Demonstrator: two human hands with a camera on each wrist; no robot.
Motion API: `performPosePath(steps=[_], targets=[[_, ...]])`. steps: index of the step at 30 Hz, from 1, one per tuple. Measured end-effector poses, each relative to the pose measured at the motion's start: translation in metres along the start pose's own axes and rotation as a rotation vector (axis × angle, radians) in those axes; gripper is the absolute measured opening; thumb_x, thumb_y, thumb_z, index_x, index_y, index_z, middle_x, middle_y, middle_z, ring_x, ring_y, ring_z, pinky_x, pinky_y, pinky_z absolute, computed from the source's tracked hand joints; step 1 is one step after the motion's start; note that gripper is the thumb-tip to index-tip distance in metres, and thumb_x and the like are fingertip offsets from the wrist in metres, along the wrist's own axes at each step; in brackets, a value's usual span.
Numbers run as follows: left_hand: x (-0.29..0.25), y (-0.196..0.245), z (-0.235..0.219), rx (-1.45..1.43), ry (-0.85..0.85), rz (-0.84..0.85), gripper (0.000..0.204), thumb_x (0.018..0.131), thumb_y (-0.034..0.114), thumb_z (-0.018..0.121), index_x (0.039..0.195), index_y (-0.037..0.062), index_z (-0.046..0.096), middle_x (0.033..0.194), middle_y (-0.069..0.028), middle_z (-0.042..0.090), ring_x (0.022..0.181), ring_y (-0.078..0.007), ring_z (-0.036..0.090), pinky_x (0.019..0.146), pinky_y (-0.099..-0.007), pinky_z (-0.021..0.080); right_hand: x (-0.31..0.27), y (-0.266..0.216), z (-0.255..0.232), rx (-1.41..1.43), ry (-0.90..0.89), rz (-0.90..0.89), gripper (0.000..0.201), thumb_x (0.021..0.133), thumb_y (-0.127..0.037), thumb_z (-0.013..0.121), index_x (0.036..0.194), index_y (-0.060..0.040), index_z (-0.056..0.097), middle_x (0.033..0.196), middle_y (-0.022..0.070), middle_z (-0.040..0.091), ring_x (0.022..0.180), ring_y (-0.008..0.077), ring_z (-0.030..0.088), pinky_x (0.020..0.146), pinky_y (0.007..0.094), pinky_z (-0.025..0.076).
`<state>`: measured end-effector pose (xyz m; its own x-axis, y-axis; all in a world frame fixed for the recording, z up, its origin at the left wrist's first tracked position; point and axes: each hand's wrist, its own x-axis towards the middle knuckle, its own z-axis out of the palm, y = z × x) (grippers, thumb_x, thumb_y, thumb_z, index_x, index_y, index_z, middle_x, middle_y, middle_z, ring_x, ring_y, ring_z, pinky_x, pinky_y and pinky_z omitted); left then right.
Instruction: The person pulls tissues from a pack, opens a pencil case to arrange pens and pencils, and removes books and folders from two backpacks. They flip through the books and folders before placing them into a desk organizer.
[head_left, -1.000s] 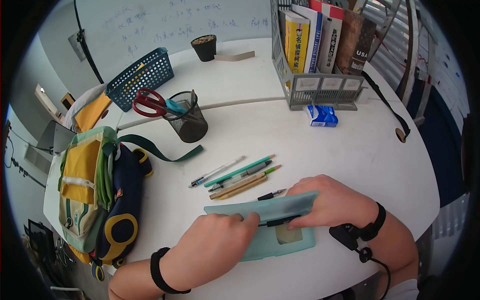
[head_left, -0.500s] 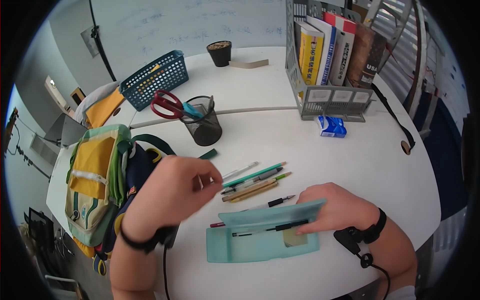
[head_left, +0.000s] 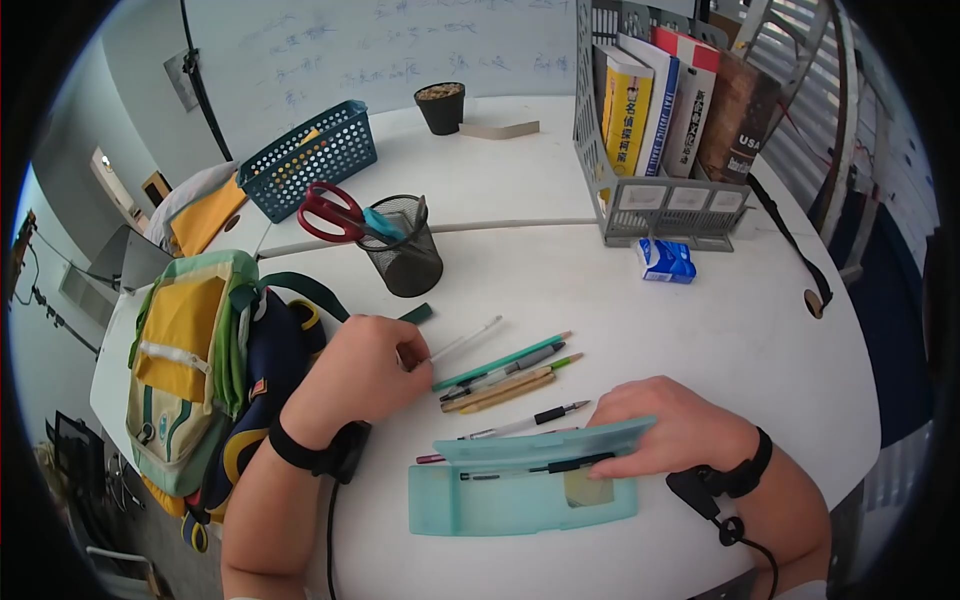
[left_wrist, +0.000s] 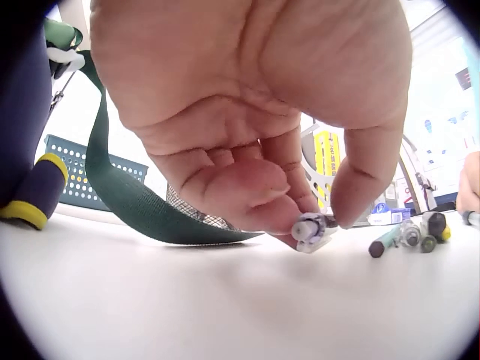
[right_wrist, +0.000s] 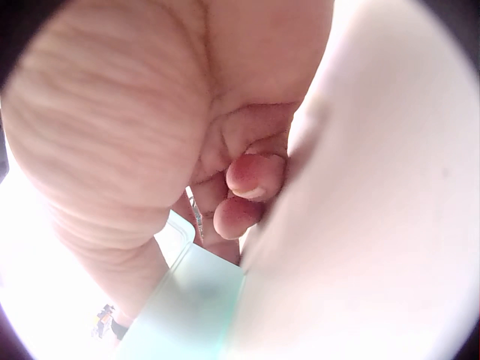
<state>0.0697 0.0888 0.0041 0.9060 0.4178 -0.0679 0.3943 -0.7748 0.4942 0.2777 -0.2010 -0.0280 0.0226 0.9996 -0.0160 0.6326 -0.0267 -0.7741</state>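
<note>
Clear pen (left_wrist: 310, 228) is pinched at its end between the thumb and fingers of your left hand (head_left: 358, 378), low by the desk (head_left: 540, 275). More pens and pencils (head_left: 508, 376) lie just to the right of those fingers. Your right hand (head_left: 682, 428) holds the tipped-up lid (head_left: 545, 443) of the green pencil case (head_left: 520, 516), thumb inside, other fingers behind. One black pen (head_left: 572, 464) lies inside, next to that thumb.

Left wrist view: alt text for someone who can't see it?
The left hand pinches a pen at a white tabletop. A green strap and a blue perforated basket show at left; more writing tools lie at right.
</note>
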Motion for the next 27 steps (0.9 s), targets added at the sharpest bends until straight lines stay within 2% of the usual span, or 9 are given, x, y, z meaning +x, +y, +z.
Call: performPosePath(steps=[5,7,9,12,15,17,19,21,27], targets=[[-0.001,0.004,-0.001,-0.019,-0.049,-0.01,0.017,0.083,0.012,0.084,0.091,-0.0014,0.078,0.076,-0.0081,0.072,0.066,-0.0165,0.066,0.065,-0.0298,0.054,-0.002,0.0,-0.001,-0.015,-0.009,-0.018,0.041,0.08,-0.032,0.091,0.108,-0.0057,0.078,0.1,0.0153,0.077,0.093,0.0377,0.071,0.085,0.0394,0.058],[-0.009,0.017,-0.006,-0.08,0.256,0.108,0.016,0.083,0.01,0.084,0.086,-0.0015,0.074,0.073,-0.0061,0.069,0.064,-0.0136,0.064,0.063,-0.0277,0.052,-0.003,-0.003,-0.002,0.064,0.001,-0.007,0.045,0.081,-0.038,0.091,0.111,-0.006,0.078,0.098,0.0127,0.077,0.09,0.0322,0.073,0.084,0.0365,0.058],[-0.035,0.051,-0.027,-0.222,0.323,0.181,0.017,0.083,0.005,0.082,0.076,0.0017,0.068,0.069,-0.0039,0.066,0.06,-0.0104,0.061,0.059,-0.0249,0.049,-0.001,-0.009,-0.008,0.148,-0.021,0.082,0.043,0.084,-0.034,0.09,0.113,-0.0044,0.078,0.1,0.0091,0.077,0.091,0.025,0.073,0.083,0.0341,0.058],[-0.063,0.077,-0.055,-0.303,-0.345,0.683,0.013,0.086,0.011,0.084,0.096,0.0039,0.084,0.08,-0.0072,0.078,0.063,-0.0163,0.074,0.056,-0.0256,0.056,-0.002,0.001,0.0,0.32,0.004,0.136,0.036,0.093,-0.032,0.084,0.113,-0.0022,0.078,0.099,0.0048,0.077,0.092,0.0156,0.071,0.083,0.0306,0.057],[-0.08,0.094,-0.01,-0.054,-0.367,0.594,0.025,0.095,0.017,0.078,0.116,0.0041,0.079,0.077,-0.0081,0.074,0.061,-0.0286,0.07,0.057,-0.0365,0.058,-0.006,0.025,-0.001,0.406,0.008,0.176,0.032,0.104,-0.032,0.074,0.111,-0.0005,0.078,0.094,0.0054,0.075,0.087,0.0129,0.067,0.081,0.0292,0.056],[-0.077,0.094,0.022,0.104,-0.315,0.495,0.023,0.094,0.017,0.077,0.113,0.0039,0.076,0.076,-0.0084,0.071,0.062,-0.0314,0.07,0.058,-0.0398,0.058,-0.008,0.024,-0.002,0.403,-0.041,0.254,0.033,0.109,-0.031,0.069,0.109,0.0006,0.077,0.091,0.0066,0.074,0.083,0.0126,0.066,0.08,0.0289,0.055],[-0.076,0.091,0.034,0.263,-0.263,0.39,0.022,0.094,0.016,0.076,0.111,0.0037,0.072,0.075,-0.0087,0.069,0.063,-0.0341,0.069,0.059,-0.0432,0.057,-0.007,0.015,0.003,0.337,0.058,0.12,0.046,0.111,-0.041,0.064,0.098,0.0002,0.08,0.071,0.006,0.07,0.065,0.0141,0.056,0.068,0.0308,0.051],[-0.076,0.091,0.035,0.318,-0.215,0.345,0.017,0.092,0.016,0.075,0.101,0.0042,0.066,0.079,-0.0094,0.068,0.065,-0.0358,0.07,0.06,-0.0458,0.057,-0.007,0.013,0.009,0.335,0.091,0.073,0.047,0.111,-0.042,0.065,0.097,0.0003,0.081,0.071,0.0072,0.07,0.064,0.0143,0.055,0.066,0.0312,0.05],[-0.086,0.096,0.032,0.245,-0.284,0.51,0.015,0.092,0.016,0.073,0.099,0.0056,0.065,0.084,-0.0088,0.067,0.076,-0.0316,0.072,0.061,-0.0442,0.057,-0.005,0.004,0.002,0.193,0.008,0.122,0.047,0.108,-0.045,0.068,0.095,-0.0018,0.082,0.069,0.0123,0.07,0.06,0.0177,0.058,0.063,0.0322,0.05]])
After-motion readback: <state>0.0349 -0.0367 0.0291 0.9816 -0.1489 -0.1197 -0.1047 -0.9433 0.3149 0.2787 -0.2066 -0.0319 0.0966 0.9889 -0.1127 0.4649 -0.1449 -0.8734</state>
